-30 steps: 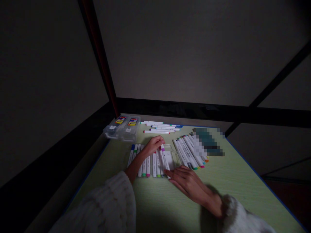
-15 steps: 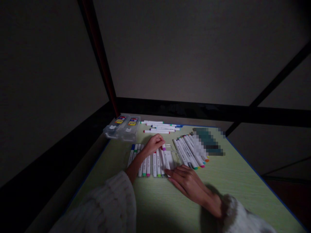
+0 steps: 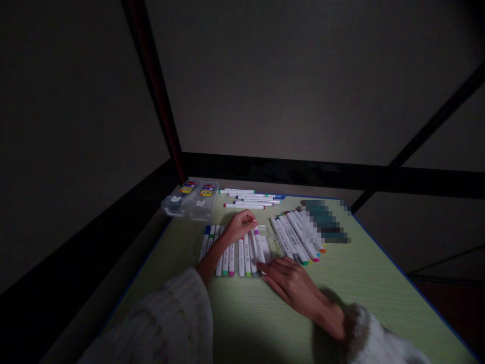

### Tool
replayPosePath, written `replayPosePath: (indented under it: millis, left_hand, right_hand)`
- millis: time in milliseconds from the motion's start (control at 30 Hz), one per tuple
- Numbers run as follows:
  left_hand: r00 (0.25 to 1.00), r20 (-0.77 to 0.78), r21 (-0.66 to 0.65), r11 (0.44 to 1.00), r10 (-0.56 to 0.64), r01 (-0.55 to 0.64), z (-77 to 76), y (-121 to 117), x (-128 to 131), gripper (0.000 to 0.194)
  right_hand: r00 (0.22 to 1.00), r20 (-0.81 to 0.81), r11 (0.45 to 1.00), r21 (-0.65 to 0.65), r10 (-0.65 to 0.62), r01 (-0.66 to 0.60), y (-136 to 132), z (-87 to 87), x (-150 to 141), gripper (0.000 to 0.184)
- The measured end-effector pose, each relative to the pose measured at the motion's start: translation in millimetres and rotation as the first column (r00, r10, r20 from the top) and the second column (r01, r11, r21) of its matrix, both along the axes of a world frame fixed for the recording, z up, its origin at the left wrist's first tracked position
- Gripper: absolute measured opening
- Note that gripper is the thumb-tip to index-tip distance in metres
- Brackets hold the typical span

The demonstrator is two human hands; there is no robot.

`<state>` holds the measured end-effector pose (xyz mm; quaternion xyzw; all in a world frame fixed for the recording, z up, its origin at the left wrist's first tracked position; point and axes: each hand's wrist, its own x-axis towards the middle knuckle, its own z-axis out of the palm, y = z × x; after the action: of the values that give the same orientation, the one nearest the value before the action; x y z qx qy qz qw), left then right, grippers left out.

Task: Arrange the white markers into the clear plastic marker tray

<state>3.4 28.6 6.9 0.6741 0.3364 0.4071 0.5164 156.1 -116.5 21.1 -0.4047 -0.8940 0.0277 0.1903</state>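
Observation:
A white marker with a purple band (image 3: 259, 243) lies nearly upright in the view, over a clear case (image 3: 273, 244) that holds a row of white markers (image 3: 232, 259). My left hand (image 3: 241, 226) pinches its far end. At the near end, the fingertips of my right hand (image 3: 291, 283) close on the same marker, thumb partly hidden beneath the fingers. The row has cap ends in blue, green, pink and other colours. My left forearm crosses over part of it.
To the right lies a fan of thicker white markers (image 3: 291, 237) beside a blurred dark green item (image 3: 322, 220). Several thin markers (image 3: 250, 199) lie at the back. Two clear plastic boxes (image 3: 195, 202) stand at the back left of the green table (image 3: 242, 323).
The purple-banded marker has shifted slightly right at its far end and sits straighter, in line with the row. Both hands have stayed almost in place.

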Motion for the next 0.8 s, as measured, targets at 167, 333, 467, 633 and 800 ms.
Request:
replayPosePath:
  millis: [167, 333, 467, 633, 800]
  left_hand:
    - [0.998, -0.031, 0.054, 0.998, 0.047, -0.046, -0.9, 0.8, -0.3, 0.007]
    - [0.996, -0.065, 0.066, 0.996, 0.064, -0.06, -0.6, 1.9, -0.3, 0.007]
    - [0.994, -0.081, 0.077, 0.995, 0.077, -0.07, -0.7, 1.8, -0.4, 0.007]
    - [0.992, -0.094, 0.095, 0.992, 0.088, -0.079, -2.9, 2.0, -0.5, 0.007]
    - [0.99, -0.117, 0.106, 0.992, 0.084, -0.072, -5.0, 2.5, -0.1, 0.007]
  right_hand:
    - [1.0, 0.006, 0.999, -0.033, -0.008, 0.008, 0.8, -2.1, 0.5, 0.031]
    - [1.0, 0.017, 1.0, -0.029, 0.001, -0.001, 1.1, -4.3, 1.0, 0.032]
    - [0.999, 0.039, 0.999, -0.053, -0.005, 0.007, 0.6, -3.8, 0.7, 0.032]
    - [1.0, 0.024, 0.999, -0.049, -0.01, 0.012, 1.4, -3.3, -0.3, 0.032]
    - [1.0, 0.008, 0.998, -0.053, -0.021, 0.022, 1.8, -5.0, -1.5, 0.031]
